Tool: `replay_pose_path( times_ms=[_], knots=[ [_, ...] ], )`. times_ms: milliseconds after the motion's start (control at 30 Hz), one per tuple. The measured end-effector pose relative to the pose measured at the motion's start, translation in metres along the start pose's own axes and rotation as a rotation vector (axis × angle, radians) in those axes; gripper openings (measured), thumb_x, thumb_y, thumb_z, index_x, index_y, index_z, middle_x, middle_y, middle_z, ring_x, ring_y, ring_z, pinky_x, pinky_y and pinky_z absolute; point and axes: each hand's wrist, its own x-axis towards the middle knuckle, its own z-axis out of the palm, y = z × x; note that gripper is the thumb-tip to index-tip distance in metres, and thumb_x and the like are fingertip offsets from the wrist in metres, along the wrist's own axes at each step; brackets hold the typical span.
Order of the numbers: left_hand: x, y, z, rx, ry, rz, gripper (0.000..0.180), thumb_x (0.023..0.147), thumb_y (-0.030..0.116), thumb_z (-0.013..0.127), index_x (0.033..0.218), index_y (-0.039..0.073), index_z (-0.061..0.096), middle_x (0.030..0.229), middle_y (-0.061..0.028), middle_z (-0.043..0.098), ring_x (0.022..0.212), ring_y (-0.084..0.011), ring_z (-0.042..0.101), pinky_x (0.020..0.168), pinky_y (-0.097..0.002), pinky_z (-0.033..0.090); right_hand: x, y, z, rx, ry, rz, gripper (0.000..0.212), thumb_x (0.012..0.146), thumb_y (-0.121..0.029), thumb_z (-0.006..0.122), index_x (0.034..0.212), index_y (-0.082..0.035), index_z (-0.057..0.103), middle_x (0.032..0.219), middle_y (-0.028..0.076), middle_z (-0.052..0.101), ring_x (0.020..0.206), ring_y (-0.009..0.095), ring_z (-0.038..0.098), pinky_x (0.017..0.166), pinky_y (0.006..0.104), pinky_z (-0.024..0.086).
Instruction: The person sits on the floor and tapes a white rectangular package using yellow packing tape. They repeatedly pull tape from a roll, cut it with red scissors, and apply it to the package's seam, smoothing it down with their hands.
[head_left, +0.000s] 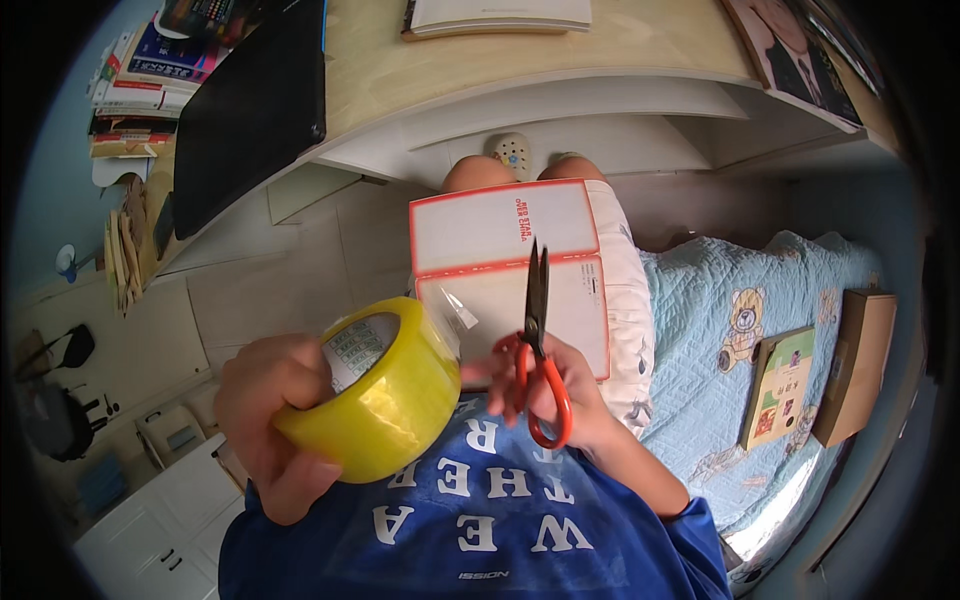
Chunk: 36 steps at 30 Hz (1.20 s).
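Observation:
My left hand (277, 405) grips a large roll of yellow-tinted clear packing tape (400, 415), its fingers hooked into the core. A loose clear end of the tape stands off the roll on its right side. In my right hand (572, 385) is a pair of scissors (541, 330) with red-orange handles. The dark blades point away from me and lie nearly closed. Fingertips of this hand reach toward the tape roll. Beyond both hands, a white book with red borders (505, 235) lies across my lap. Its lower part is partly hidden by the hands and tape.
A wooden desk (520, 50) runs along the far side, with a black laptop (255, 115) and stacked books (150, 85) at left. On the right, a blue quilted bed (690, 330) bears a booklet (782, 385) and a cardboard box (855, 365).

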Motion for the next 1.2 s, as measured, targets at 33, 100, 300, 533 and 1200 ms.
replay_pose_path(
  times_ms=[33, 100, 300, 533, 1200],
  knots=[
    [0.0, 0.001, -0.002, 0.001, -0.02, 0.004, 0.035, 0.068, 0.035, 0.064, 0.069, 0.003, 0.051, 0.054, -0.0073, 0.048, 0.042, -0.0196, 0.043, 0.043, -0.0308, 0.032, 0.011, -0.003, 0.007, 0.018, 0.006, -0.001, 0.048, 0.093, -0.029, 0.076, 0.122, -0.002, 0.048, 0.118, 0.021, 0.067, 0.091, 0.018, 0.071, 0.074, 0.0261, 0.058],
    [-0.001, 0.005, -0.004, 0.009, -0.056, 0.019, 0.036, 0.069, 0.036, 0.064, 0.068, 0.004, 0.051, 0.054, -0.0076, 0.048, 0.042, -0.0195, 0.044, 0.043, -0.0306, 0.033, 0.03, -0.012, 0.021, 0.045, 0.119, -0.032, 0.044, 0.093, -0.023, 0.075, 0.122, -0.002, 0.049, 0.115, 0.02, 0.068, 0.093, 0.019, 0.071, 0.074, 0.0268, 0.06],
    [-0.008, 0.009, -0.002, 0.045, -0.03, 0.021, 0.037, 0.069, 0.037, 0.065, 0.067, 0.003, 0.052, 0.054, -0.0085, 0.049, 0.042, -0.02, 0.046, 0.042, -0.0314, 0.033, 0.044, -0.028, 0.039, -0.035, 0.317, -0.045, 0.035, 0.089, -0.007, 0.078, 0.113, -0.003, 0.054, 0.108, 0.017, 0.071, 0.096, 0.02, 0.072, 0.081, 0.0299, 0.06],
    [-0.011, 0.004, -0.004, 0.054, -0.037, 0.024, 0.037, 0.069, 0.037, 0.065, 0.067, 0.004, 0.049, 0.054, -0.0073, 0.046, 0.042, -0.0196, 0.043, 0.043, -0.0321, 0.031, 0.049, -0.026, 0.039, -0.019, 0.297, 0.092, 0.039, 0.084, -0.007, 0.083, 0.109, 0.0, 0.054, 0.105, 0.019, 0.07, 0.093, 0.025, 0.072, 0.088, 0.0373, 0.061],
    [0.0, 0.005, 0.017, 0.207, -0.137, -0.141, 0.021, 0.066, 0.011, 0.069, 0.074, 0.001, 0.053, 0.062, -0.0111, 0.05, 0.048, -0.026, 0.048, 0.047, -0.0314, 0.037, 0.056, -0.022, 0.021, -0.531, 0.353, -0.384, 0.043, 0.084, 0.012, 0.073, 0.104, -0.005, 0.039, 0.097, 0.009, 0.065, 0.091, 0.015, 0.067, 0.083, 0.028, 0.055]
  ],
)
